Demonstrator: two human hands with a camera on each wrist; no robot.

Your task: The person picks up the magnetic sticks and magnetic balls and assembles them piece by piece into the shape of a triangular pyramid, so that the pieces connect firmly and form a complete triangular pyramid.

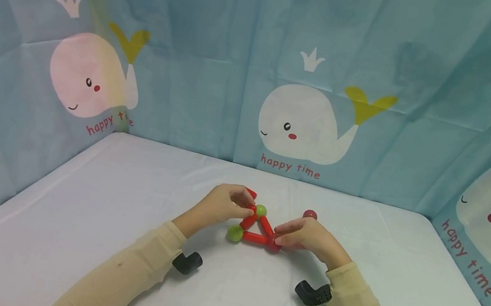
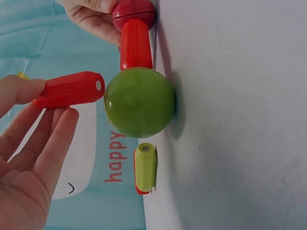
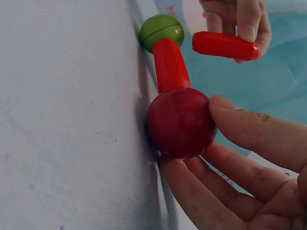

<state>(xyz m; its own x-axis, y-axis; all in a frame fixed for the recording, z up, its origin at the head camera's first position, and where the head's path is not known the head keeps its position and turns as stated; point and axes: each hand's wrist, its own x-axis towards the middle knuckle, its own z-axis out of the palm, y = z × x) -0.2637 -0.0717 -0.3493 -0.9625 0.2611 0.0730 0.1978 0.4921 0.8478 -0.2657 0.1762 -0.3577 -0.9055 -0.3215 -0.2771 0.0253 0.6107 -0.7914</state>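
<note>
While I watch from afar, the left hand point(image 1: 223, 206) pinches a red rod point(image 2: 67, 90) just beside the nearer green ball point(image 2: 139, 102); the right hand point(image 1: 312, 235) (thumb and fingers parted round it) holds a red ball point(image 3: 180, 123) on the surface point(image 1: 66, 231).

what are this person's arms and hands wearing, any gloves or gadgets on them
Plain beige fabric sleeves cover both forearms; the left one has a small dark spot. The left hand and right hand wear no gloves. A curved black device juts from each sleeve near the wrist, left and right; the right one shows small dots or holes.
</note>
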